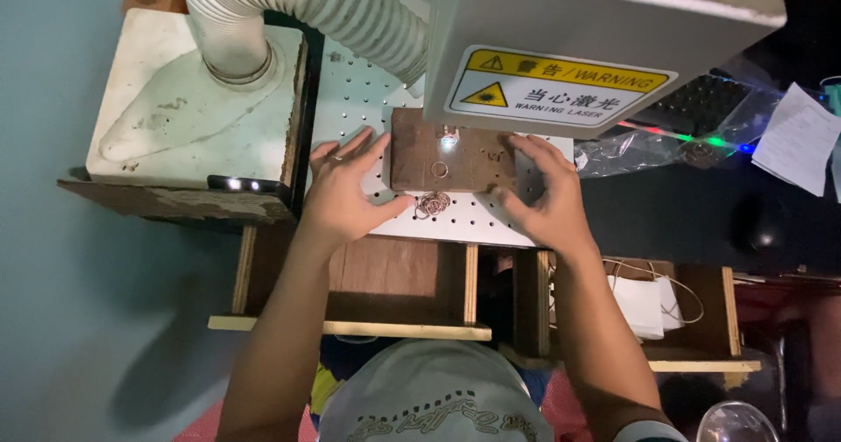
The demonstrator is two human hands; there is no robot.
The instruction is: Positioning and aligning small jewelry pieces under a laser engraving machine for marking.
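Observation:
A brown wooden block (464,157) lies on a white perforated plate (350,100) under a grey laser machine head (604,30). A small metal ring (439,169) sits on the block, with a bright light spot just above it. A little pile of rings (432,203) rests on the plate at the block's near edge. My left hand (344,192) lies flat on the plate, fingers spread, thumb touching the block's left corner. My right hand (545,198) presses on the block's right end, fingers apart.
A white ribbed hose (307,4) runs into a cream funnel housing (193,100) at the left. Wooden shelf frames (350,324) sit below the plate. A keyboard under plastic (701,109) and papers (797,140) lie at the right. Folded white cloth (644,306) rests in a shelf.

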